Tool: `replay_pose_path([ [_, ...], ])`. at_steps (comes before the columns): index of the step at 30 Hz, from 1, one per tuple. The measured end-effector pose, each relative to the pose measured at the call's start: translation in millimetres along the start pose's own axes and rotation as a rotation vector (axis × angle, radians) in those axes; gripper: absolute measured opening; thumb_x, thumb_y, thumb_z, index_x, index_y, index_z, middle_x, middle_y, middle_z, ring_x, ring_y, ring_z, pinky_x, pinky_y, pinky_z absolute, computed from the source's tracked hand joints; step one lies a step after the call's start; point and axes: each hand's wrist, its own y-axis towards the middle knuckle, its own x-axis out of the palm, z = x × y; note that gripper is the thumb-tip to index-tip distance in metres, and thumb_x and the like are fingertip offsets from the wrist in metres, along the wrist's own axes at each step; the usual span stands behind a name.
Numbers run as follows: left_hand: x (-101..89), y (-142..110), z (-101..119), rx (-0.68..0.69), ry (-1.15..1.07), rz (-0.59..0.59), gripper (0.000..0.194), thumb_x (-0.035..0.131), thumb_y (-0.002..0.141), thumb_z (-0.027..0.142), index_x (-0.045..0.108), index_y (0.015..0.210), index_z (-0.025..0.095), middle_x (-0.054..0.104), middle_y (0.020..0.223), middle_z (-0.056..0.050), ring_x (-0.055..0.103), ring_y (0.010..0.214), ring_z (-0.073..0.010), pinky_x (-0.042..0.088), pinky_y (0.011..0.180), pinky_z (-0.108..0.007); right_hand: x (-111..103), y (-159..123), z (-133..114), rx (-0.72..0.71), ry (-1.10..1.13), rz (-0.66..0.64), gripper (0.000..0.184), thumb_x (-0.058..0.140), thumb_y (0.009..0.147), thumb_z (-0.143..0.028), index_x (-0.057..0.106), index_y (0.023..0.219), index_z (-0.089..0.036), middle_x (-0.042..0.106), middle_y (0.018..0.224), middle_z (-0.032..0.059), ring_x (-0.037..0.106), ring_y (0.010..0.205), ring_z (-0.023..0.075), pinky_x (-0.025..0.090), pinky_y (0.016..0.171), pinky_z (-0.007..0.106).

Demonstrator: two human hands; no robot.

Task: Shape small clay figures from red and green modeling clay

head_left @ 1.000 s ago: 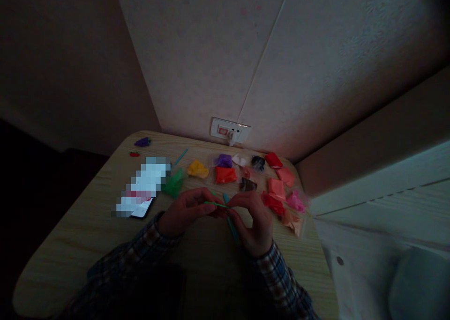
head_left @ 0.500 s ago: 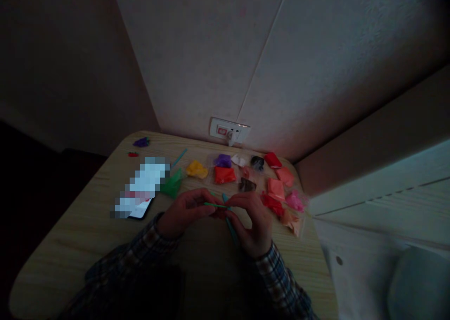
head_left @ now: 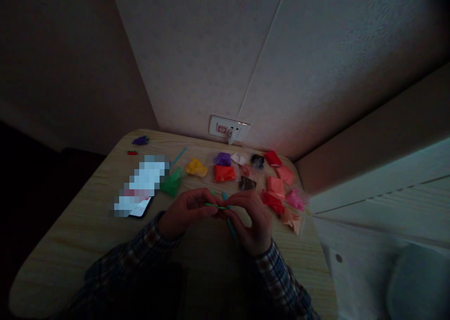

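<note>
A thin green strip of what looks like modelling clay (head_left: 222,208) stretches between my two hands over the near part of the table. My left hand (head_left: 184,213) pinches its left end between thumb and fingertips. The fingertips of my right hand (head_left: 252,221) are closed at its other end. A light-blue stick-like tool (head_left: 230,227) runs slantwise by my right thumb; whether the hand grips it or it lies below, I cannot tell. Something reddish shows dimly beneath the strip, too dark to make out.
Beyond my hands lie bags of coloured clay: green (head_left: 172,183), yellow (head_left: 197,167), orange-red (head_left: 225,173), pink (head_left: 295,199) and several others. A phone (head_left: 142,207), a blue stick (head_left: 179,155) and a small purple grape-like figure (head_left: 140,140) are at the left. A wall socket (head_left: 229,129) is behind.
The green strip sags and bends slightly more between my fingertips. Both hands stay nearly in place, and the view has shifted very slightly.
</note>
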Motion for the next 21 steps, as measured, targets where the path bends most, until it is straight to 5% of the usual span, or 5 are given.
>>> replay_pose_path([
  [21,2.4,-1.1,1.8,-0.028,0.082,0.011,0.019,0.078,0.060,0.023,0.063,0.066,0.013,0.067,0.069,0.000,0.061,0.068,-0.0118,0.048,0.068,-0.023,-0.3,1.4,-3.2,-0.034,0.012,-0.040,0.010,0.058,0.082,-0.013,0.062,0.089,-0.018,0.063,0.080,0.0055,0.058,0.075,0.0182,0.048,0.064,0.032],
])
